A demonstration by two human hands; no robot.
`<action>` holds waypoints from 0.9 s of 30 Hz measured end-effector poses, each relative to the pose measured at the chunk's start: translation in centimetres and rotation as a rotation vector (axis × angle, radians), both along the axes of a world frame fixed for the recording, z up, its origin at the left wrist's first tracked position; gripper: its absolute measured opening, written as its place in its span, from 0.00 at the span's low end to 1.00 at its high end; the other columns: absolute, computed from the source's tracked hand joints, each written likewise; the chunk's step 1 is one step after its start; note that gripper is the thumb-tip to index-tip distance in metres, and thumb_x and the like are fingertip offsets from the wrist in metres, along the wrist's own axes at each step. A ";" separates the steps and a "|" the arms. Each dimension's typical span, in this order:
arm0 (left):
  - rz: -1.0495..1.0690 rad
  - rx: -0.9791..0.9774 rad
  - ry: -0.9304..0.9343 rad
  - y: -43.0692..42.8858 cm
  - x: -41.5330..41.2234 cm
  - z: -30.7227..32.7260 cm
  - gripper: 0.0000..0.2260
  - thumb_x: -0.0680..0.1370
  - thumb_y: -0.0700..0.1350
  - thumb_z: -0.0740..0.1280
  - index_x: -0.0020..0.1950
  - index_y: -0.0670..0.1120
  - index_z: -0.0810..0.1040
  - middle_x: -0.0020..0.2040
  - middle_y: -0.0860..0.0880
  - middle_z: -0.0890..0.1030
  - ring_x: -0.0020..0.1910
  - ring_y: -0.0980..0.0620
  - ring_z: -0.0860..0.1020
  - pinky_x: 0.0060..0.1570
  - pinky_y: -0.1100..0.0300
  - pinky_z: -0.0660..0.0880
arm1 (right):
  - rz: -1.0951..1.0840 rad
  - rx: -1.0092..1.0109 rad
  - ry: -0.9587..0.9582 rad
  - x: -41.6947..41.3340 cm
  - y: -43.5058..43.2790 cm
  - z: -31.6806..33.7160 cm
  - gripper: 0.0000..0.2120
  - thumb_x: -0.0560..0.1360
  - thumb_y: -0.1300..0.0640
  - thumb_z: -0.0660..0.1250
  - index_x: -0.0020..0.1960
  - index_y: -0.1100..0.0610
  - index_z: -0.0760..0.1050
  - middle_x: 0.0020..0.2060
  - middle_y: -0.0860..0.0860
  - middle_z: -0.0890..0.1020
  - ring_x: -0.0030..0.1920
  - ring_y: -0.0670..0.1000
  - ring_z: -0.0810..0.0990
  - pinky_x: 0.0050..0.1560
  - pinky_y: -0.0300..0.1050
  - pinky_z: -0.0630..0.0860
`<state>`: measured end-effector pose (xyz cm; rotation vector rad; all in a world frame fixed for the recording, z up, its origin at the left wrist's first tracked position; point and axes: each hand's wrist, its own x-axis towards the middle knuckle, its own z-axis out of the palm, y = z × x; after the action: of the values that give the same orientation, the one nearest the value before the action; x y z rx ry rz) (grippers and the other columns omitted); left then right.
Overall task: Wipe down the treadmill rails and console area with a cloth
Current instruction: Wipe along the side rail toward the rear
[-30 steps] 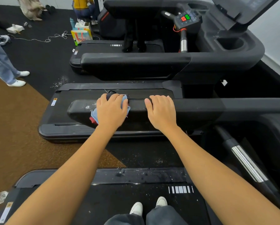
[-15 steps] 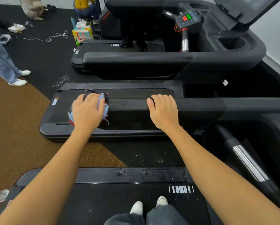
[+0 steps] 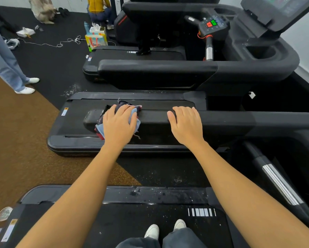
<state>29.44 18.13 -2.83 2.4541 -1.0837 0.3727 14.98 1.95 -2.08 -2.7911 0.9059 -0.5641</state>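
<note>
The black side rail point(image 3: 239, 120) of the treadmill I stand on runs across the middle of the view. A bunched blue, red and dark cloth point(image 3: 99, 127) lies over the rail close to its left end. My left hand point(image 3: 119, 124) presses down on the cloth with fingers spread over it. My right hand point(image 3: 186, 124) rests bare on the rail's top a hand's width to the right, fingers draped over the far edge. The console of my own treadmill is out of view.
Beyond the rail stand two more treadmills; the far one's console point(image 3: 212, 24) has red and green buttons and a cup holder point(image 3: 259, 51). A chrome grip point(image 3: 279, 183) slants at right. A person in jeans point(image 3: 7, 65) stands left; another crouches by a bag point(image 3: 96, 40).
My left hand slid the cloth left toward the rail's end, then back right to about where it began. My right hand stayed in place on the rail.
</note>
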 end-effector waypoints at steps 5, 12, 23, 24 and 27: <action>0.167 -0.001 0.039 3.2 4.7 0.0 0.18 0.80 0.50 0.54 0.57 0.44 0.78 0.57 0.45 0.80 0.59 0.43 0.74 0.61 0.48 0.67 | 0.002 0.020 0.006 0.0 0.1 0.0 0.27 0.79 0.42 0.46 0.62 0.57 0.74 0.57 0.52 0.80 0.61 0.53 0.75 0.71 0.52 0.59; 0.383 -0.106 0.185 2.6 3.5 0.9 0.16 0.80 0.49 0.55 0.58 0.42 0.77 0.63 0.44 0.76 0.65 0.37 0.67 0.62 0.45 0.62 | 0.000 0.031 0.026 0.2 0.2 0.1 0.28 0.78 0.41 0.45 0.63 0.57 0.73 0.59 0.52 0.79 0.62 0.53 0.74 0.72 0.52 0.57; 0.064 -0.021 0.017 -0.6 -0.6 0.5 0.16 0.78 0.50 0.57 0.59 0.47 0.79 0.60 0.47 0.79 0.66 0.39 0.69 0.65 0.44 0.61 | 0.002 0.029 0.011 0.0 0.1 0.2 0.27 0.78 0.41 0.48 0.62 0.57 0.74 0.57 0.53 0.80 0.61 0.53 0.75 0.71 0.52 0.58; 0.076 -0.017 0.018 -0.3 0.0 0.5 0.16 0.78 0.50 0.56 0.59 0.47 0.79 0.60 0.47 0.79 0.66 0.40 0.69 0.65 0.44 0.61 | 0.005 0.028 0.012 -0.1 0.1 0.2 0.27 0.78 0.41 0.48 0.62 0.57 0.74 0.57 0.53 0.80 0.61 0.53 0.75 0.71 0.52 0.58; 0.186 -0.020 0.083 0.8 2.0 1.0 0.16 0.79 0.50 0.56 0.59 0.46 0.79 0.62 0.46 0.77 0.67 0.41 0.67 0.65 0.46 0.60 | 0.015 0.023 0.017 -0.2 0.1 0.3 0.26 0.79 0.42 0.48 0.63 0.57 0.74 0.57 0.52 0.80 0.61 0.53 0.75 0.71 0.52 0.58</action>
<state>31.44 18.92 -1.85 2.5363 -0.8168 0.3338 14.79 2.04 -1.78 -2.7840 0.8884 -0.5256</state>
